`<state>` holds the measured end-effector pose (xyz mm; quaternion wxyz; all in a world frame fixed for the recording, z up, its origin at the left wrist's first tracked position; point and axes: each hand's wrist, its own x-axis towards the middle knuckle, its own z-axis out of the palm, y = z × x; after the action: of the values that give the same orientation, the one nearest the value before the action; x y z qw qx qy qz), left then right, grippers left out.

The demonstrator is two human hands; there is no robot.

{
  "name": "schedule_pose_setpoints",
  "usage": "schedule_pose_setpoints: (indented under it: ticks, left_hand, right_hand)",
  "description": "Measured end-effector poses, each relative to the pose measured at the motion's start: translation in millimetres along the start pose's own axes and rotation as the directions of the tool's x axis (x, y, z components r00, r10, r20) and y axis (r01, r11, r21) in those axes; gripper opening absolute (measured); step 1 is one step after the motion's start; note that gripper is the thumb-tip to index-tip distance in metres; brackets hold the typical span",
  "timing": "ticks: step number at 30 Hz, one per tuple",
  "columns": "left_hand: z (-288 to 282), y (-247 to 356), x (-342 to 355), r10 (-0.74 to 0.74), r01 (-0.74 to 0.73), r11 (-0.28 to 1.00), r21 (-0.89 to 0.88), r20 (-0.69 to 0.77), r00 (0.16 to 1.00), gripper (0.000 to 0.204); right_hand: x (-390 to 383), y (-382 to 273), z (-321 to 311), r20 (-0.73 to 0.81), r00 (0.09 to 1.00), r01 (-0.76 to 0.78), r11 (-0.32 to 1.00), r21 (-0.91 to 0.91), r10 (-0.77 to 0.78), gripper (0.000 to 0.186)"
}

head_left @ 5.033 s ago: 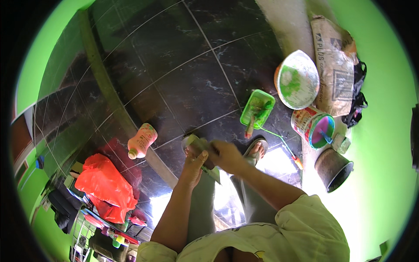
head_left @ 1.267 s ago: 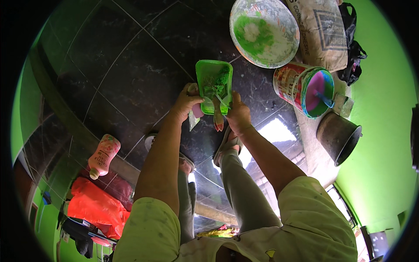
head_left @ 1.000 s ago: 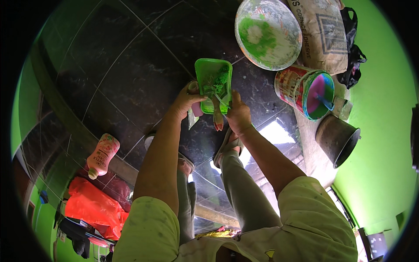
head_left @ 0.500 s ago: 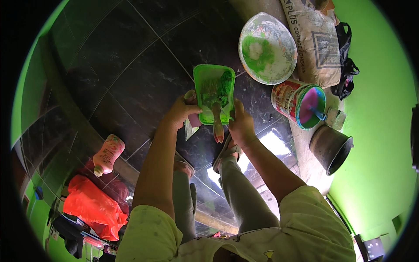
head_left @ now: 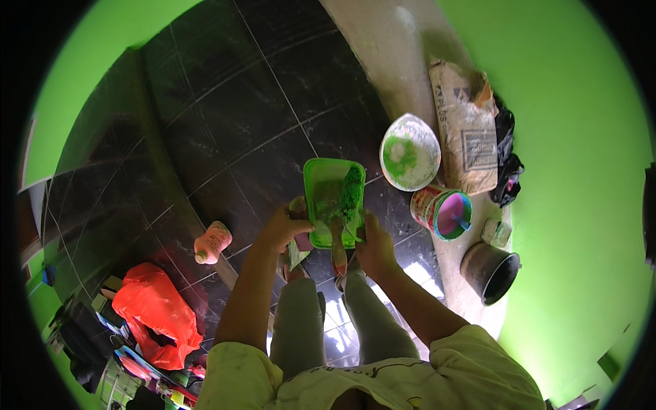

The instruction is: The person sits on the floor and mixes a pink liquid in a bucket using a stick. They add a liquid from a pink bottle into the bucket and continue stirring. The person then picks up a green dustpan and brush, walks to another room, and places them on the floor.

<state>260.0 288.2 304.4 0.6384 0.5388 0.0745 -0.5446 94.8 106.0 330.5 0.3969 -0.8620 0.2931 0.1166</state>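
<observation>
Between my hands is a green paint tray, held out in front of me over the dark tiled floor. My left hand is closed on its left edge, thumb over the rim, and also grips an object with a rounded end and a pale flat part, whose kind I cannot make out. On the right edge, my right hand is closed, its fingers partly hidden. A green-coated paint roller lies along the tray's right side. A paintbrush rests in the near part, its handle pointing toward me.
To the right stand a white basin with green paint, a paint bucket with pink inside, a dark bucket and a paper sack along the green wall. At left are a pink bottle and a red plastic bag.
The view has shifted, showing more floor and wall ahead; the tray and both hands appear lower in the picture. Both hands keep their hold on the tray.
</observation>
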Motion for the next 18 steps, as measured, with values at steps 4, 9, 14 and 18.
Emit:
schedule_pose_setpoints:
  ticks: [4, 9, 14, 18]
  left_hand:
    - [3, 58, -63, 0.029, -0.029, 1.0, 0.001, -0.012, 0.999, 0.059]
    - [-2, 130, -143, 0.053, -0.053, 0.999, -0.002, -0.028, 0.998, 0.066]
    - [-14, 192, -214, 0.074, -0.08, 0.996, -0.05, -0.102, 0.992, 0.059]
    - [-34, 234, -253, 0.107, -0.116, 0.99, -0.083, -0.108, 0.988, 0.056]
  right_hand:
    - [-20, -78, -37, -0.009, 0.999, 0.044, 0.998, 0.032, -0.044, 0.057]
    - [-46, -185, -81, 0.006, 0.993, 0.116, 0.993, 0.03, -0.117, 0.053]
    - [-60, -279, -108, 0.053, 0.982, 0.181, 0.984, -0.007, -0.18, 0.05]
    - [-58, -333, -114, 0.092, 0.965, 0.246, 0.969, -0.006, -0.244, 0.053]
